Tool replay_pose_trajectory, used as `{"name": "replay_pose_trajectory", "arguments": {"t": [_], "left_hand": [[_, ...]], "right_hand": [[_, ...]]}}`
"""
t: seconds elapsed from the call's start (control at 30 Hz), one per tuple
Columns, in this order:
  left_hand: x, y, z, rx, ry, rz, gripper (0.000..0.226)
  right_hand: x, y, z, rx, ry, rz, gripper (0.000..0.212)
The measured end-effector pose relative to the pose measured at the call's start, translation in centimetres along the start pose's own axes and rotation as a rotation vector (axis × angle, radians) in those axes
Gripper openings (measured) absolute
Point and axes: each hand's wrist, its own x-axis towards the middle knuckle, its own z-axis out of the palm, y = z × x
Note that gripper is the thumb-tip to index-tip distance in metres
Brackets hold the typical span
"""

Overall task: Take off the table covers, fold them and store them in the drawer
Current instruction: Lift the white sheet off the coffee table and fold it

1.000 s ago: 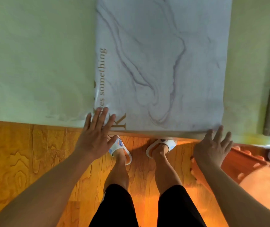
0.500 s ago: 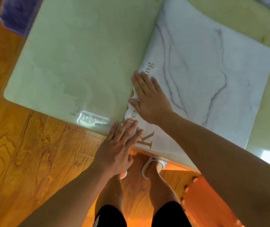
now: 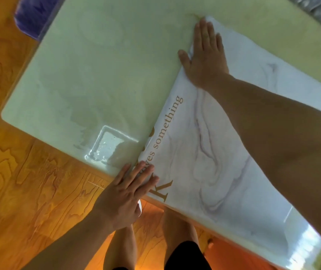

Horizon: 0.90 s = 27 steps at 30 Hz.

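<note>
A folded white table cover with grey marble veins and gold lettering lies on the right part of the pale glossy table. My left hand presses flat on the cover's near left corner at the table's front edge. Stretched far across, my right hand lies flat with straight fingers on the cover's far left corner, along the folded left edge. My right forearm crosses over the cover and hides part of it.
The table stands on an orange wood floor. A purple object lies beyond the table's far left corner. Something grey shows at the top right. My legs stand under the table's front edge.
My right hand has slid along the cover's left edge from the near part to the far corner. My left hand has stayed on the near corner.
</note>
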Motion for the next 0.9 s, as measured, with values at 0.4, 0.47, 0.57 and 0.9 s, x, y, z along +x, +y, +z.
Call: {"name": "replay_pose_trajectory", "arguments": {"t": [0.4,0.47,0.57,0.9], "left_hand": [[10.1,-2.1,-8.2,-0.085,0.235,-0.052,0.062],[13.4,-4.3,-7.8,-0.042,0.249,-0.045,0.072],[15.0,-5.6,-6.3,-0.020,0.193,-0.062,0.079],[15.1,-5.8,-5.7,0.061,0.157,-0.057,0.083]], "right_hand": [[1.5,0.5,0.4,0.015,0.039,0.002,0.084],[1.6,0.7,0.8,0.009,0.060,-0.001,0.084],[1.8,0.8,1.2,0.003,0.080,-0.003,0.084],[-1.2,0.8,-0.2,0.207,0.112,-0.054,0.078]]}}
